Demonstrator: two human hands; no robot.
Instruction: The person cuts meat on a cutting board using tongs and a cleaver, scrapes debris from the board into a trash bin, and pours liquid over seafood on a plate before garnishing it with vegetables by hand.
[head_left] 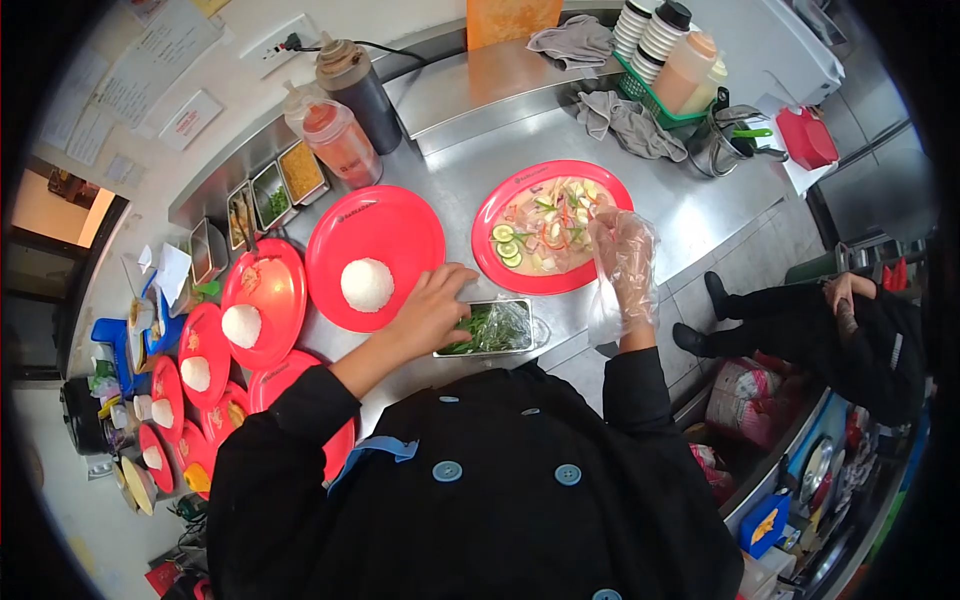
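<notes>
My bare left hand (430,308) is at the left end of a small metal container (487,354) of chopped green herbs (492,324). Its fingers bend over the rim and grip that corner. Clear plastic wrap (518,318) covers the container's right part. My right hand (625,262), in a loose clear plastic glove, hangs over the right side of a red oval plate (487,265). Its fingers point down and curl together; what they hold, if anything, is hidden. On that plate lies ceviche (555,225) in pale sauce with red and green strips, beside cucumber slices (507,245).
Left stands a red plate (405,225) with a rice mound (367,285); several more rice plates lie beyond. Behind are squeeze bottles (340,140) and garnish trays (270,195). A green basket (660,110), grey cloths (630,125) and a metal jug (718,145) stand back right. A person (840,340) sits at right.
</notes>
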